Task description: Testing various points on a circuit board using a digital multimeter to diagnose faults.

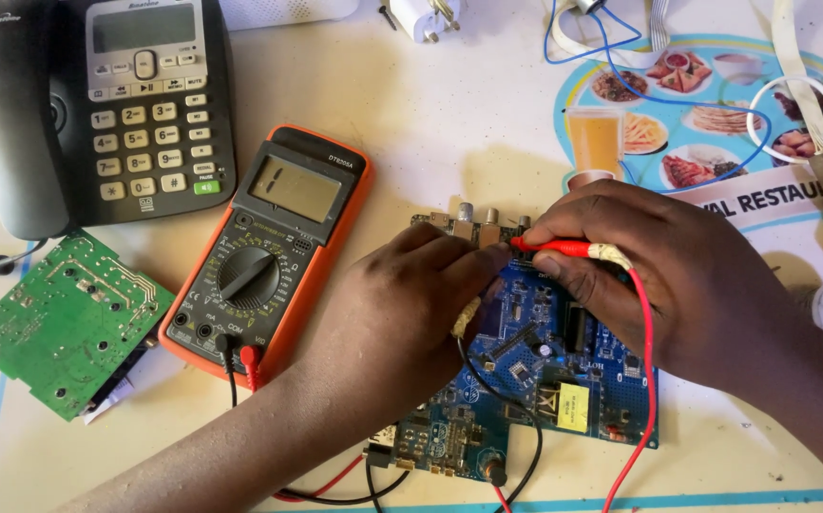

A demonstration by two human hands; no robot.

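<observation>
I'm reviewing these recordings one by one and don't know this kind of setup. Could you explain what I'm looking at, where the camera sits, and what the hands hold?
This is one picture from a camera worn on a person's head, looking down at their own two bare hands over a pale table.

The right hand pinches a red probe, its red lead trailing down. The left hand holds a black lead down against a blue circuit board. Both leads run back to an orange multimeter, a meter for electrical readings.

Also on the table: a green circuit board at the left, a black desk phone above it, a white plug, and loose blue and white wires over a printed food picture.
</observation>
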